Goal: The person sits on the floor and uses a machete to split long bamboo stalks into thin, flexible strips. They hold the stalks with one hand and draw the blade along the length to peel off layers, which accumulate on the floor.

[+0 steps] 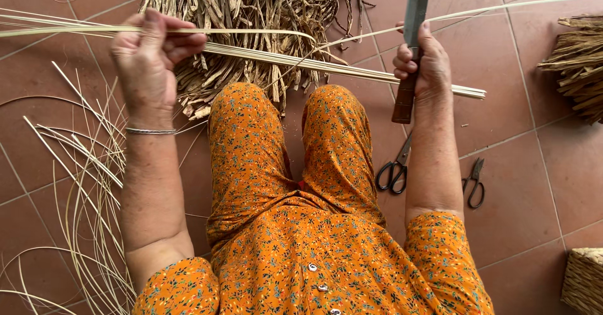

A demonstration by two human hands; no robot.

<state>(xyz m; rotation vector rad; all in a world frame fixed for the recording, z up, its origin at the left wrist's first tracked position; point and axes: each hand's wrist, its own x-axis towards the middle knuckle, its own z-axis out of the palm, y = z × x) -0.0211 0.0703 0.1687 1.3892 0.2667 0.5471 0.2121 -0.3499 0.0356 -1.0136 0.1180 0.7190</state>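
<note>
Above my lap, my left hand (pixel 151 57) pinches a pale cane strip (pixel 251 33) taut, so the split runs true. My right hand (pixel 419 64) is clenched on the wooden grip of one long flat knife (pixel 411 45), blade pointing away — clear of my fingers. One bundle of straight splints (pixel 339 69) lies across the tiled floor (pixel 521 101) within reach. Two pairs of black scissors (pixel 394 172) rest beside my right forearm. Loose shavings (pixel 81 183) curl at left; dried fibre heaps — two — sit ahead.
</note>
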